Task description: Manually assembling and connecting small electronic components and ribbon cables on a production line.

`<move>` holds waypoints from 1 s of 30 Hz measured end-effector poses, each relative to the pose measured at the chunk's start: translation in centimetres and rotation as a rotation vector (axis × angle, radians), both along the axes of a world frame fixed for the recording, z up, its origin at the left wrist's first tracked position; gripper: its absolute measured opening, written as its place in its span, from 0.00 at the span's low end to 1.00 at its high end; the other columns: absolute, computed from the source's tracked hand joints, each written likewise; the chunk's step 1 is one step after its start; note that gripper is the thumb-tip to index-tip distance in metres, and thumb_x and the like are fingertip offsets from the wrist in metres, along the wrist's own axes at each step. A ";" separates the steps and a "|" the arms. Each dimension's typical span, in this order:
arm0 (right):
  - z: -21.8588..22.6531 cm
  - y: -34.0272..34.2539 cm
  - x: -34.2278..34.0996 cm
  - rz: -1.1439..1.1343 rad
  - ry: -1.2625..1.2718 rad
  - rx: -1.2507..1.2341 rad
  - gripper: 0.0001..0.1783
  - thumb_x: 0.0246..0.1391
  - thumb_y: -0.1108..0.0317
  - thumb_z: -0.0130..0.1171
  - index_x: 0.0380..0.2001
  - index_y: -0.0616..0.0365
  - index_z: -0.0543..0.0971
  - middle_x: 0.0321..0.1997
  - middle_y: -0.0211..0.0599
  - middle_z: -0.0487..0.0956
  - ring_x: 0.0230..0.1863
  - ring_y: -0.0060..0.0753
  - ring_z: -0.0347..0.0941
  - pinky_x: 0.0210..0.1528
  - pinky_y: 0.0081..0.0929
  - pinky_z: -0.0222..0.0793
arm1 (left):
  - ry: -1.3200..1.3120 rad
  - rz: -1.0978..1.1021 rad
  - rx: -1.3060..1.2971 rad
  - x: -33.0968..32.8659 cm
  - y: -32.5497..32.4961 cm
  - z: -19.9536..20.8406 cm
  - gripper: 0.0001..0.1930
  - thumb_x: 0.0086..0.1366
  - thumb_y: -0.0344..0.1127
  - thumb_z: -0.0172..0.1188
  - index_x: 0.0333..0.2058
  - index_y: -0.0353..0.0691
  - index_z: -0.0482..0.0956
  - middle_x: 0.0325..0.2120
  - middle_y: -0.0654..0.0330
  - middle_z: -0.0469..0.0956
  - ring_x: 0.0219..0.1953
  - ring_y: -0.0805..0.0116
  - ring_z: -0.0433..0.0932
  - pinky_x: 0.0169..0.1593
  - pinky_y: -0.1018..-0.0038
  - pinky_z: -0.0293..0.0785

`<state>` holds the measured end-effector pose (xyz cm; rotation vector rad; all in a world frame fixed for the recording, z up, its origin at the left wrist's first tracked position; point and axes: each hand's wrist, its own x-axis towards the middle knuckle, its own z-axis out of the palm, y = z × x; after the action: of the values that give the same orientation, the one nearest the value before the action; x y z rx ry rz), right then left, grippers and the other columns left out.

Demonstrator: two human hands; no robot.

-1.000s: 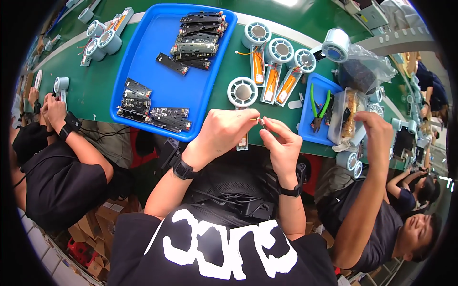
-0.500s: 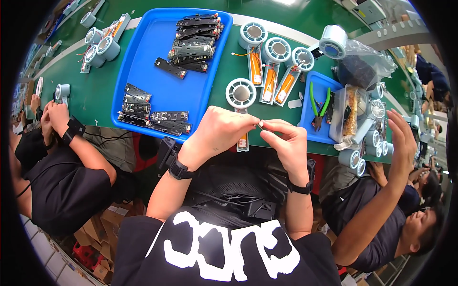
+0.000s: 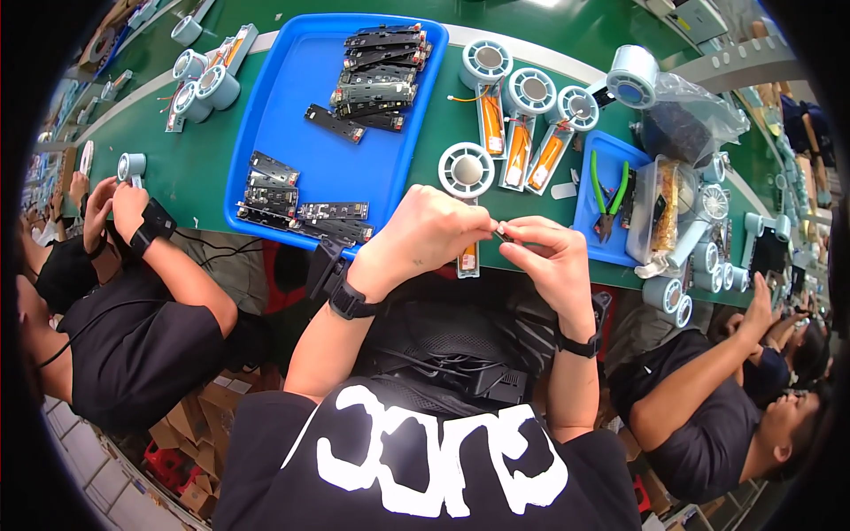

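My left hand point(image 3: 429, 234) and my right hand point(image 3: 547, 257) meet in front of my chest at the near edge of the green table point(image 3: 190, 173). Together they pinch a small dark part point(image 3: 501, 233) between their fingertips; most of it is hidden by the fingers. Just beyond my hands lies a white round fan unit point(image 3: 467, 170) with an orange strip point(image 3: 468, 258) reaching toward me. A big blue tray point(image 3: 305, 164) with several black circuit boards sits to the left of it.
Three more white fan units point(image 3: 529, 93) with orange parts lie behind. A small blue tray point(image 3: 591, 208) holds green-handled pliers point(image 3: 609, 190). A clear bin and a plastic bag point(image 3: 695, 119) stand at right. One person works at my left point(image 3: 133, 221), another at my right point(image 3: 708, 389).
My hands have drifted slightly lower and to the right, still pinched together on the small part. The arm of the person on the right has dropped from the table edge.
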<state>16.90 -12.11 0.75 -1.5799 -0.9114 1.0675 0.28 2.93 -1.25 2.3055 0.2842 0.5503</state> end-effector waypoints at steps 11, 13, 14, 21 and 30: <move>-0.3 1.0 -0.9 -0.011 -0.084 0.103 0.17 0.53 0.85 0.64 0.47 0.66 0.83 0.48 0.37 0.82 0.46 0.22 0.78 0.43 0.18 0.75 | -0.133 0.257 -0.054 -3.0 -1.3 0.9 0.13 0.54 0.23 0.69 0.41 0.38 0.85 0.29 0.59 0.80 0.34 0.61 0.79 0.38 0.68 0.77; -0.4 1.4 -1.0 -0.060 -0.128 0.168 0.16 0.52 0.81 0.67 0.46 0.64 0.84 0.46 0.36 0.84 0.41 0.21 0.79 0.39 0.18 0.74 | -0.123 0.257 -0.078 -2.9 -1.3 0.9 0.12 0.54 0.23 0.69 0.40 0.38 0.85 0.29 0.59 0.80 0.34 0.61 0.79 0.38 0.68 0.77; -0.4 1.6 -1.2 -0.084 -0.150 0.201 0.16 0.52 0.79 0.68 0.46 0.62 0.84 0.44 0.35 0.84 0.39 0.21 0.79 0.37 0.18 0.73 | -0.113 0.254 -0.105 -2.8 -1.3 0.9 0.11 0.54 0.23 0.69 0.38 0.38 0.85 0.29 0.59 0.80 0.34 0.60 0.79 0.38 0.68 0.77; -0.5 1.5 -3.0 -0.179 -0.121 0.109 0.16 0.55 0.83 0.65 0.48 0.66 0.82 0.47 0.35 0.82 0.44 0.19 0.77 0.43 0.17 0.75 | -0.112 0.278 -0.054 -1.6 -1.3 0.7 0.06 0.55 0.24 0.70 0.32 0.37 0.83 0.28 0.59 0.80 0.31 0.60 0.78 0.35 0.68 0.76; -0.4 2.0 -4.8 -0.313 -0.167 0.122 0.12 0.56 0.80 0.66 0.45 0.66 0.82 0.44 0.33 0.81 0.38 0.19 0.76 0.36 0.18 0.75 | -0.099 0.530 -0.203 -0.1 -3.2 0.7 0.06 0.55 0.24 0.69 0.30 0.36 0.81 0.26 0.56 0.78 0.26 0.61 0.77 0.31 0.68 0.74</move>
<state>12.09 -10.14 0.35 -1.6612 -0.7898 0.6569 0.16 -0.25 -0.59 1.9920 0.8741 0.8486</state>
